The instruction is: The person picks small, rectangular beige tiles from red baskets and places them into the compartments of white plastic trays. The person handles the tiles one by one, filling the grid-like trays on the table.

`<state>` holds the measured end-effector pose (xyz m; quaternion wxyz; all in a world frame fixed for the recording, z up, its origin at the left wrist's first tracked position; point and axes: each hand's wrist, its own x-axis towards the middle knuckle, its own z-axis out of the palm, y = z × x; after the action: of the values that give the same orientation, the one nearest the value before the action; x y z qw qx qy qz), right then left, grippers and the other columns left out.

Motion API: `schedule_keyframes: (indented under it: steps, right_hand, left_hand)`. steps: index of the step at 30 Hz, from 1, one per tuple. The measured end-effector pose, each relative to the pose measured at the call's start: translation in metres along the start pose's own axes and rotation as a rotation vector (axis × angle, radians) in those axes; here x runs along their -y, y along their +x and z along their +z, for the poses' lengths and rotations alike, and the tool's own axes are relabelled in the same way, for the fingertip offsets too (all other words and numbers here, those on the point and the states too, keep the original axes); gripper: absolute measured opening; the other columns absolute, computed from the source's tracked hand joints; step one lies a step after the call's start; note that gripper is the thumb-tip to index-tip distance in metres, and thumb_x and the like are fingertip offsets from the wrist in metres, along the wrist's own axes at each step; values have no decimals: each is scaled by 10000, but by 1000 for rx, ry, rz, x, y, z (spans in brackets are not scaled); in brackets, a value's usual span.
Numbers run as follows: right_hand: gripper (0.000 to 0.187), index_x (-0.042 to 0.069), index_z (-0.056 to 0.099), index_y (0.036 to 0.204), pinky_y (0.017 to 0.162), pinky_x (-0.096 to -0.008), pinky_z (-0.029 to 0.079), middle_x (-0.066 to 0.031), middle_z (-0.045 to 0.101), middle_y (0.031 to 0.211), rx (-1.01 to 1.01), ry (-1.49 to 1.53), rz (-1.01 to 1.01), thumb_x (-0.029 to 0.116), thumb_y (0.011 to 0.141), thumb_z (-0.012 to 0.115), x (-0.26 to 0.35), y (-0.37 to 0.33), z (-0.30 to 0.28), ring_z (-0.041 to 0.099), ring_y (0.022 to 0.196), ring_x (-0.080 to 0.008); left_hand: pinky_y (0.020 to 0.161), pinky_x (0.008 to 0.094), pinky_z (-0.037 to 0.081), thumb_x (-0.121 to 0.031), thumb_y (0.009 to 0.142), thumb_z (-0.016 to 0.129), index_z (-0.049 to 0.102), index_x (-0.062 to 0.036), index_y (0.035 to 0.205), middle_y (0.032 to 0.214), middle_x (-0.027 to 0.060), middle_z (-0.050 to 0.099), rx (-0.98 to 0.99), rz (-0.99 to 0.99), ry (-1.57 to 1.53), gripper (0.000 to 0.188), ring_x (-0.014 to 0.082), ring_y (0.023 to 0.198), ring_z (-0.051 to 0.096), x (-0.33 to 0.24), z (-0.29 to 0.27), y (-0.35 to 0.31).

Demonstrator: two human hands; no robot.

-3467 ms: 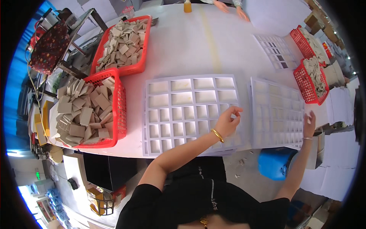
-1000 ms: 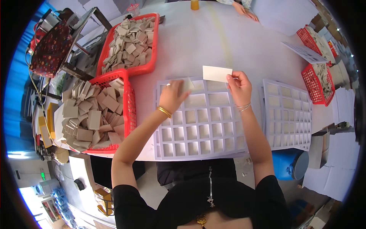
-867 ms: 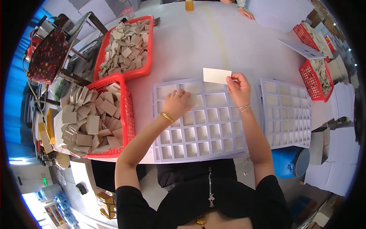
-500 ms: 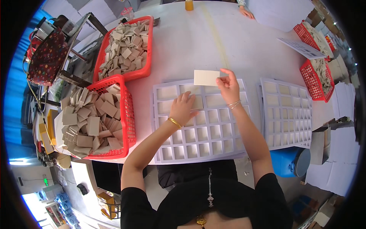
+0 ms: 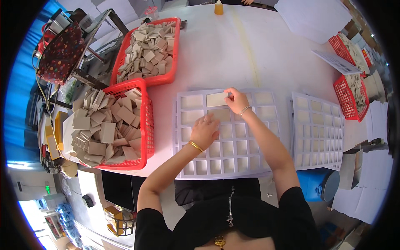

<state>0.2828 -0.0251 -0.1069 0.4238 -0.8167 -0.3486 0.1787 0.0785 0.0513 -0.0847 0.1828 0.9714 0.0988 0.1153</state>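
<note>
A white board with a grid of cut-out windows (image 5: 227,140) lies in front of me, on top of what look like other sheets. In its top row, my right hand (image 5: 237,101) pinches the right end of a cream rectangular card (image 5: 216,99), which lies at a window there. My left hand (image 5: 205,130), slightly blurred, rests over the board just below, its fingers apart and its thumb out to the side. Next to its fingertips a grey-beige piece (image 5: 221,115) sits in a second-row window.
Two red baskets full of grey-beige board pieces stand on the left, one nearer (image 5: 143,125) and one farther (image 5: 176,50). Another gridded board (image 5: 294,125) lies on the right. Smaller red baskets (image 5: 352,98) stand beyond it. A yellow bottle (image 5: 218,8) and another person's hand (image 5: 247,1) are at the far edge.
My right hand has lowered the cream card from above the board's far edge into the top row. My left hand has drawn back slightly toward me. The view has shifted a little.
</note>
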Motion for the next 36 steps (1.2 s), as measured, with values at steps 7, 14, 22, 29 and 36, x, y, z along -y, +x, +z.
schedule_keyframes:
  steps: [7, 14, 22, 29, 36]
  right_hand:
    - [231, 109, 615, 997, 676, -364, 496, -54, 590, 742, -95, -241, -132, 117, 776, 681, 2, 6, 14, 600, 739, -244]
    - [80, 146, 663, 811, 773, -383, 461, -44, 599, 882, 6, -620, -292, 112, 739, 669, 20, -6, 15, 578, 933, -246]
    - [193, 118, 692, 945, 827, -390, 418, -55, 600, 1041, 149, -971, -276, 136, 774, 605, 36, -15, 15, 566, 971, -237]
    - [224, 93, 682, 974, 817, -374, 419, -66, 592, 1046, 231, -981, -247, 123, 769, 599, 48, -12, 24, 566, 982, -226]
    - [159, 117, 650, 900, 781, -374, 437, -52, 571, 980, 174, -841, -256, 115, 740, 648, 32, -13, 12, 563, 893, -232]
  left_hand:
    - [1060, 473, 327, -256, 801, 681, 561, -152, 1173, 1252, 114, 539, 189, 11, 68, 405, 275, 1165, 509, 4, -7, 11]
    - [1069, 469, 307, -268, 825, 652, 596, -150, 1116, 1216, 93, 573, 408, 70, 96, 319, 257, 1143, 535, 11, -27, 26]
    - [646, 445, 500, -195, 875, 550, 627, -130, 964, 876, 109, 667, -160, -155, 88, 135, 338, 804, 632, 126, -92, 124]
    - [950, 419, 456, -159, 772, 644, 516, -181, 1253, 1265, 203, 514, 148, -499, 224, 498, 369, 1129, 540, 296, -98, 177]
    - [1056, 427, 385, -108, 717, 673, 402, -64, 1368, 1445, 191, 335, 664, -331, 458, 706, 346, 1316, 376, 261, -68, 221]
